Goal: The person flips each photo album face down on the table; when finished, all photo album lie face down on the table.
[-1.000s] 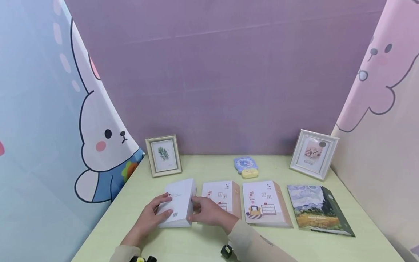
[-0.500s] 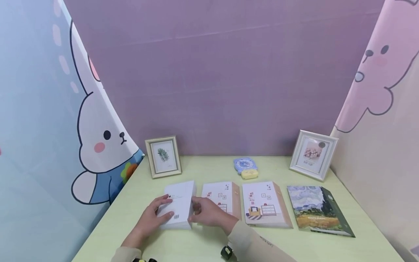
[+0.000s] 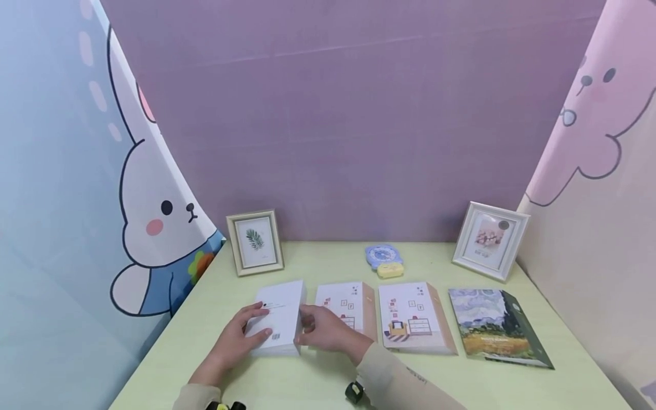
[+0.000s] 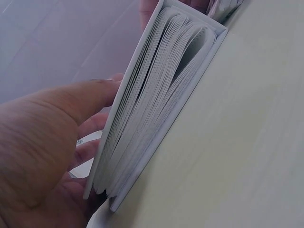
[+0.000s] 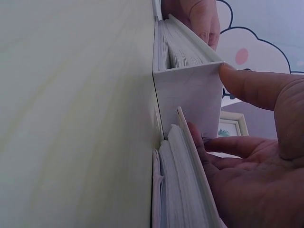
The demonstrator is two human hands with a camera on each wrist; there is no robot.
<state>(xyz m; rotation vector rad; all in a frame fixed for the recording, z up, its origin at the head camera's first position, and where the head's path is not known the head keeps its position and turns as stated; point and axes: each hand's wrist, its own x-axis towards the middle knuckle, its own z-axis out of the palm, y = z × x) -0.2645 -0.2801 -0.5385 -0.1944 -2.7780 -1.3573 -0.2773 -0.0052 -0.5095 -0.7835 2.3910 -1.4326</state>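
A thick white photo album (image 3: 283,322) lies at the left of the row, its back cover with a barcode facing up. My left hand (image 3: 233,339) rests on its left side, thumb and fingers extended over the cover. In the left wrist view the album's pages (image 4: 147,104) are fanned slightly apart between the covers. My right hand (image 3: 328,330) touches the spine side; in the right wrist view the thumb is at the near corner of the spine (image 5: 190,92) and the fingers are farther along. This hand partly hides a second album (image 3: 353,302) with a room drawing.
A third album (image 3: 412,316) with the same drawing and a landscape-painting album (image 3: 494,324) continue the row rightward. Behind stand a leaf-print picture frame (image 3: 256,242) and a silver-white frame (image 3: 491,242). A blue clock-like item (image 3: 382,255) and a small yellow item (image 3: 390,270) lie between them.
Both hands keep nearly the same place on the white album. The whole head view shifts slightly; the other things stay where they were.
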